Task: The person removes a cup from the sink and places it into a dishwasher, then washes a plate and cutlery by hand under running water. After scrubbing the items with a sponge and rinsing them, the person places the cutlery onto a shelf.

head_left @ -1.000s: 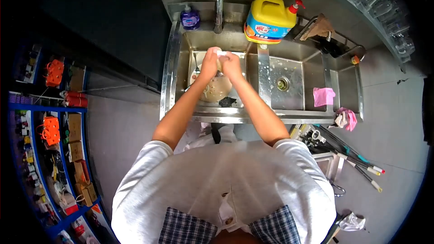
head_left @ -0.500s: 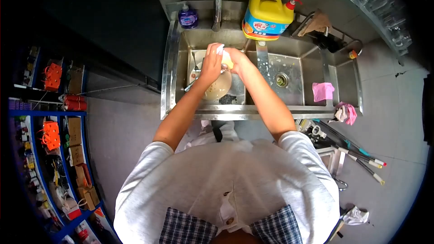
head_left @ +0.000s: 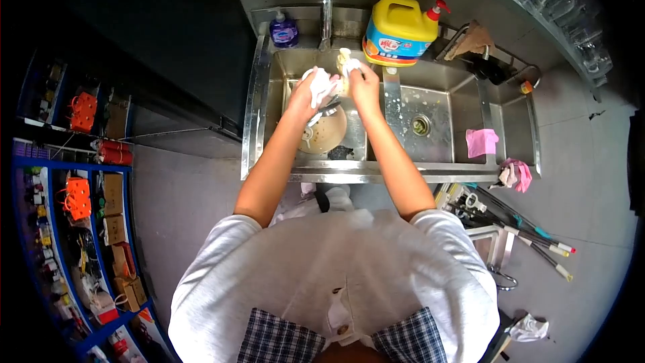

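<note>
Over the left basin of the steel sink (head_left: 316, 177), my left hand (head_left: 300, 99) is closed around a crumpled white cloth (head_left: 321, 86). Slim, shiny utensils (head_left: 327, 106) show just below that cloth. My right hand (head_left: 365, 87), a short way to the right, pinches a pale yellow and white piece (head_left: 345, 60), soft-looking like a sponge or rag. Beneath both hands lies a round bowl (head_left: 329, 136) of cloudy liquid with small bits floating in it. The faucet (head_left: 326, 23) stands just beyond my hands.
A purple soap bottle (head_left: 283, 31) and a large yellow detergent jug (head_left: 401, 30) stand along the sink's back edge. The right basin has a drain (head_left: 420, 126). Pink cloths (head_left: 482, 142) hang over the right rim. Mop handles (head_left: 537, 235) lie at the right; shelves (head_left: 74, 168) stand left.
My hands, together before, have parted. The white cloth is now in my left hand, and the yellowish piece has moved up and right in my right hand. The view has shifted slightly.
</note>
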`<state>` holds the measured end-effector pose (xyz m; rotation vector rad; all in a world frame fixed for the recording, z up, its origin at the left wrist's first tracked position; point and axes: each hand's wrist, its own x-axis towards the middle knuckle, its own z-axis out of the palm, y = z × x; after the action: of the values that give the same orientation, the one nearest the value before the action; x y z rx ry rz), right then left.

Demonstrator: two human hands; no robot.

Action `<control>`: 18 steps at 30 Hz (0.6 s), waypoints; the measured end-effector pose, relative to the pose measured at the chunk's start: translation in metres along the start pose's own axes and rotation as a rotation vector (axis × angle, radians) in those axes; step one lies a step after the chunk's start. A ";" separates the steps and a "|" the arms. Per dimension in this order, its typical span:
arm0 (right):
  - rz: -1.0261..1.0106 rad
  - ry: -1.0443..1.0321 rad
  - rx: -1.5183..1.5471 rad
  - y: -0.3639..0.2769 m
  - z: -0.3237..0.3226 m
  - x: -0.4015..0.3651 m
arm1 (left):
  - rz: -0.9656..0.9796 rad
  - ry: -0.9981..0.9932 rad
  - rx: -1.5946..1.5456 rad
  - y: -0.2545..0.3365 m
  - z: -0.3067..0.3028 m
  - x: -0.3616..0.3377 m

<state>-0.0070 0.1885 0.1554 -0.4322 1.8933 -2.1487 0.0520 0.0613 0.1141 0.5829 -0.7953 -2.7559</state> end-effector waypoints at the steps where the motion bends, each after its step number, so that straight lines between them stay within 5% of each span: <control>1: 0.124 -0.019 0.166 0.008 -0.001 -0.001 | 0.073 -0.002 0.080 0.000 0.000 -0.004; 3: 0.411 -0.036 0.503 0.019 0.003 0.001 | 0.186 0.050 0.225 0.003 0.003 0.000; 4: 0.386 -0.112 0.609 0.022 0.001 -0.001 | 0.240 0.081 0.223 0.001 0.005 0.004; 12: 0.024 -0.138 -0.139 0.031 0.015 -0.003 | 0.279 0.138 0.213 -0.010 0.015 0.003; 17: 0.143 -0.231 -0.203 -0.003 0.024 -0.001 | 0.438 0.111 0.507 -0.023 -0.016 0.033; 18: -0.108 -0.224 -0.460 0.037 0.023 0.011 | 0.495 0.107 0.564 -0.025 -0.019 0.037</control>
<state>-0.0092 0.1585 0.1217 -0.8401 2.2619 -1.6214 0.0249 0.0617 0.0741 0.5264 -1.4731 -2.0298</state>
